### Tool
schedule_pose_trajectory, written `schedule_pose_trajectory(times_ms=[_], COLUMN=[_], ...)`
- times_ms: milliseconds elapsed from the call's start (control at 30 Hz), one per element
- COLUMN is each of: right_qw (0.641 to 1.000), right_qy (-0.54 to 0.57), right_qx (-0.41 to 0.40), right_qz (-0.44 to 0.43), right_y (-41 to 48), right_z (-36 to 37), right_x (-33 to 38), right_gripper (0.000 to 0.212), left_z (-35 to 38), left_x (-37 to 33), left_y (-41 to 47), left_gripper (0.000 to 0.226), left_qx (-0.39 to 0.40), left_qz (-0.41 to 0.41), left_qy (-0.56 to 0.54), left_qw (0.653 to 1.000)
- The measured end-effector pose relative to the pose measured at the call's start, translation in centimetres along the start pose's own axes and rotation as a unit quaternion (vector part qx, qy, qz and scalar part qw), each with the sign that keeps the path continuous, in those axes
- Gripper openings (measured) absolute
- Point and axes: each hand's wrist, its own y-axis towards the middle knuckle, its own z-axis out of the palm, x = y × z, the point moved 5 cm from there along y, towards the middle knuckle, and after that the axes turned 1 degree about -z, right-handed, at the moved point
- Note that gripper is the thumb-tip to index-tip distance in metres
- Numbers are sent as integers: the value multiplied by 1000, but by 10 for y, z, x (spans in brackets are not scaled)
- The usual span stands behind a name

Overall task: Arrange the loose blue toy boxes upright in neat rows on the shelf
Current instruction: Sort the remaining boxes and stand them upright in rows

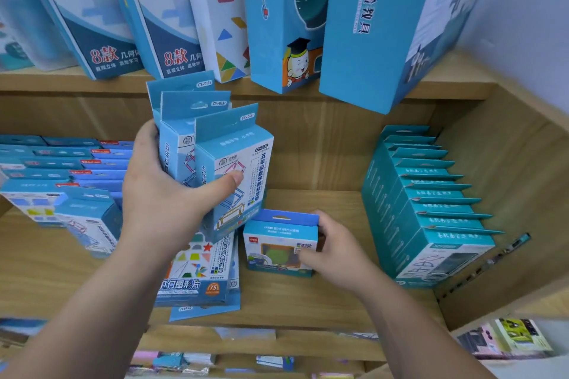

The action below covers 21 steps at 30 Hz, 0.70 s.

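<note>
Left hand (160, 194) clamps three upright boxes (212, 160), thumb across front. Right hand (334, 248) pinches small box (280, 244) below stack. Risk: loosened clamp lets front box slide out, topple.

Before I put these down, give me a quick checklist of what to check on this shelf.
1. Left hand grip on the three boxes: thumb across the front one, fingers behind. Ok.
2. Three boxes roughly upright in that grip: ok.
3. Right hand holds the small box standing on the shelf: ok.
4. Spot under the three boxes: flat boxes lie there. Not ok.
5. Bare shelf between the small box and the teal row: ok.
6. Room in the left rows: blurred, cannot tell.
</note>
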Motion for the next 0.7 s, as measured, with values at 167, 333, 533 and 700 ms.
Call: schedule_pose_trajectory(times_ms=[167, 333, 533, 700], right_qw=[999, 999, 998, 996], right_qy=[-42, -40, -43, -88], right_qx=[16, 32, 35, -31], right_qz=[-12, 3, -1, 12], right_y=[-3, -4, -5, -10], right_z=[-9, -16, -16, -33], right_x=[10, 12, 15, 13], right_gripper=[38, 39, 27, 24], left_z=[9, 14, 1, -3], left_x=[-10, -6, 15, 29], left_y=[1, 2, 0, -3], left_gripper=[86, 93, 87, 89], left_qx=[26, 35, -5, 8], left_qz=[33, 37, -37, -66], left_qy=[41, 31, -57, -62], left_qw=[998, 998, 998, 996])
